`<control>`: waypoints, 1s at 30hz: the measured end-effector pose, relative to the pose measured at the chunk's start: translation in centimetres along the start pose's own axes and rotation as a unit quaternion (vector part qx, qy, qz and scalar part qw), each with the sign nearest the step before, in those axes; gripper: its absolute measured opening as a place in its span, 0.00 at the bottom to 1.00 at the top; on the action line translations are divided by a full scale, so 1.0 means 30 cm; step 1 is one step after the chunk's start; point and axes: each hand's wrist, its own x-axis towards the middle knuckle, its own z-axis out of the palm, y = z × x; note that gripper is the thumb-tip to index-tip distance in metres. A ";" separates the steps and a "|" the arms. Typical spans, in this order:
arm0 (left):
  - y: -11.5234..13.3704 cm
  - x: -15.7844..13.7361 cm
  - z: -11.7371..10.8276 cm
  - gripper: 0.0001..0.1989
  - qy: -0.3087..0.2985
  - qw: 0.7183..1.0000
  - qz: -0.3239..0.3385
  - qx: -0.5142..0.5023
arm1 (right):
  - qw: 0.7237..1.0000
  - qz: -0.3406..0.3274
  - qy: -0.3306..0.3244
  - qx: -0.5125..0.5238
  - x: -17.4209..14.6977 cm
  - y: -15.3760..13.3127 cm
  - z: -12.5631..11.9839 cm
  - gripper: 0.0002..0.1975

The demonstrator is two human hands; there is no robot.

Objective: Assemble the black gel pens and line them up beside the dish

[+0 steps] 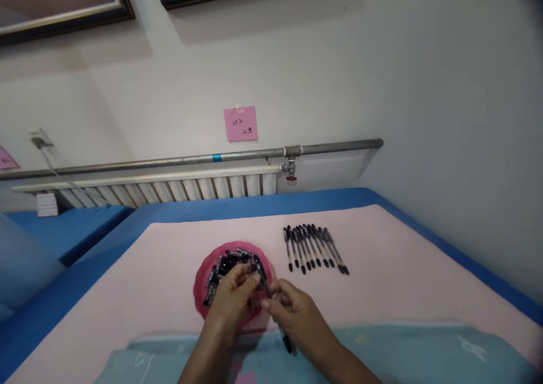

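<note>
A black pen (278,316) slants between my two hands, with its upper end toward the wall. My left hand (235,290) is closed, thumb and fingers pinching near the pen's capped upper end. The fingers of my right hand (294,310) close around the middle of the barrel, and the dark lower end sticks out below them. Under my left hand is a pink scalloped bowl (198,293) holding several short black pen caps (220,265); part of it is hidden by my hands. To the right, several black pens (314,248) lie side by side in a row.
A pale pink cloth (394,271) covers the blue table (258,204), and a teal cloth (403,347) lies along the near edge. Behind stand a white radiator (199,189) and a metal pipe (169,162). A pink note (240,124) hangs on the wall.
</note>
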 end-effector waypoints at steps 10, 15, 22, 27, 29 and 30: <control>-0.012 0.006 -0.026 0.16 -0.009 0.997 0.003 0.072 | 0.898 0.034 0.301 -0.319 0.101 0.055 -0.455 0.15; -0.015 -0.002 -0.031 0.15 -0.005 0.992 0.033 0.125 | 0.855 0.076 0.303 -0.414 0.157 0.100 -0.527 0.14; -0.001 -0.001 -0.041 0.16 0.014 0.979 0.053 0.194 | 0.835 0.072 0.269 -0.475 0.186 0.108 -0.531 0.17; 0.058 0.016 -0.121 0.15 0.086 0.979 0.080 0.167 | 0.833 0.068 0.267 -0.480 0.184 0.114 -0.540 0.16; 0.068 0.027 -0.156 0.14 0.126 0.976 0.088 0.155 | 0.834 0.065 0.269 -0.477 0.186 0.119 -0.536 0.16; 0.068 0.035 -0.170 0.14 0.145 0.974 0.090 0.149 | 0.836 0.061 0.270 -0.474 0.187 0.122 -0.534 0.16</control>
